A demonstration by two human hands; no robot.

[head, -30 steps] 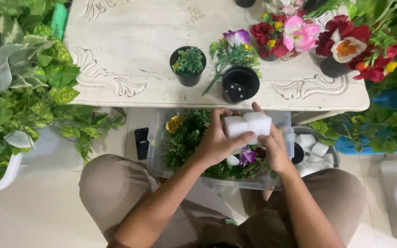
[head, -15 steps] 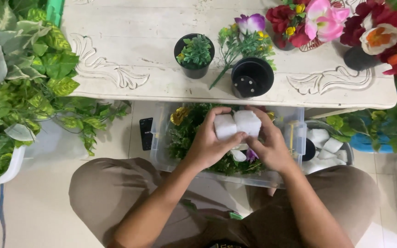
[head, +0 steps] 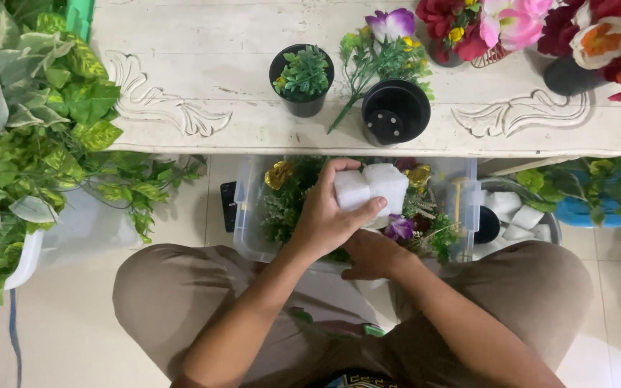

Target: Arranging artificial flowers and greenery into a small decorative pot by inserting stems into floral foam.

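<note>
My left hand point(head: 328, 215) grips two white foam blocks point(head: 371, 188) held side by side above a clear plastic bin point(head: 247, 230) full of artificial greenery and small flowers. My right hand point(head: 369, 253) sits lower, resting at the bin's near edge under the blocks, fingers curled; what it touches is hidden. On the white carved table point(head: 203, 65) beyond stand an empty black pot point(head: 395, 111), a black pot with a green plant point(head: 302, 79) and a loose flower sprig point(head: 382, 50).
Leafy green plants point(head: 30, 122) fill the left side. Red, pink and orange artificial flowers point(head: 540, 29) crowd the table's far right. A round container with more white foam pieces point(head: 515, 212) sits right of the bin. A dark phone-like object point(head: 228, 205) lies left of it.
My right hand has let go of the foam blocks and dropped toward the bin's near edge. My left hand alone keeps holding the blocks. The view has shifted slightly.
</note>
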